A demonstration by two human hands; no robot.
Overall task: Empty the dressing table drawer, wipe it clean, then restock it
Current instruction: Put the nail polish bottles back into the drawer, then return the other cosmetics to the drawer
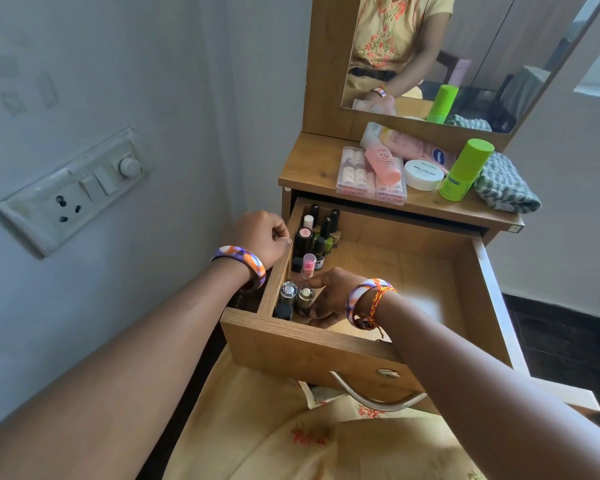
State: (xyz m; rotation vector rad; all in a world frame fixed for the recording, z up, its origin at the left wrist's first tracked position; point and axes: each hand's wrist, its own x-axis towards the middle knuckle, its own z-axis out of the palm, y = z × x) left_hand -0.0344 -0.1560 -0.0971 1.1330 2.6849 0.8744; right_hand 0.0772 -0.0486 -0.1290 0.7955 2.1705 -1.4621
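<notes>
The wooden drawer (409,268) of the dressing table stands pulled out. Several nail polish bottles (317,233) stand along its left side. Two silver-capped bottles (297,294) stand in the near left corner. My right hand (329,296) is inside the drawer, its fingers curled round the right one of these two bottles. My left hand (262,237) rests curled on the drawer's left wall and holds nothing else. The rest of the drawer floor is bare wood.
On the table top (312,164) lie a clear case of small bottles (359,176), pink tubes (383,164), a white nail polish jar (424,174), a green bottle (465,169) and a checked cloth (503,183). A mirror (465,53) stands behind. A switch panel (73,188) is on the left wall.
</notes>
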